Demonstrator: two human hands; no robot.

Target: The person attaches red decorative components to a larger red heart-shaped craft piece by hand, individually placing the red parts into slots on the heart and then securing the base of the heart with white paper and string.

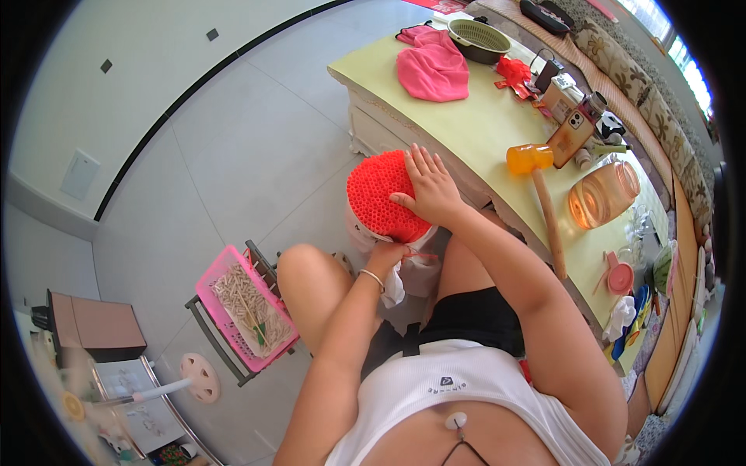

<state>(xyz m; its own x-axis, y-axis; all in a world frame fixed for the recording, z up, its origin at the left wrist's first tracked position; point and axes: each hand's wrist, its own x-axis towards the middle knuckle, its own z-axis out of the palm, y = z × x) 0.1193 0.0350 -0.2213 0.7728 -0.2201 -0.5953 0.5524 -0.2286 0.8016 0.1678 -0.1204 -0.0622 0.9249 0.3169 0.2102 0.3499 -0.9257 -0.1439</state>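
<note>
A thick round bundle of red tubes [381, 194], their open ends facing up, stands between my knees. White wrapping [359, 231] encloses its lower part. My right hand [431, 186] is open, its fingers stretched out along the bundle's right upper edge and its thumb on the tube ends. My left hand [388, 252] is closed at the near side of the bundle, at the white wrapping; its fingertips are hidden. A thin red strip [421, 255] shows beside it, and a loose white end hangs below.
A pink basket [208, 293] of short pale pieces sits on a dark stand at my left. On the pale green table [458, 128] at right lie a mallet [550, 210], a tilted orange jar [604, 194], a phone [573, 133], pink cloth [435, 66] and a green colander [478, 39].
</note>
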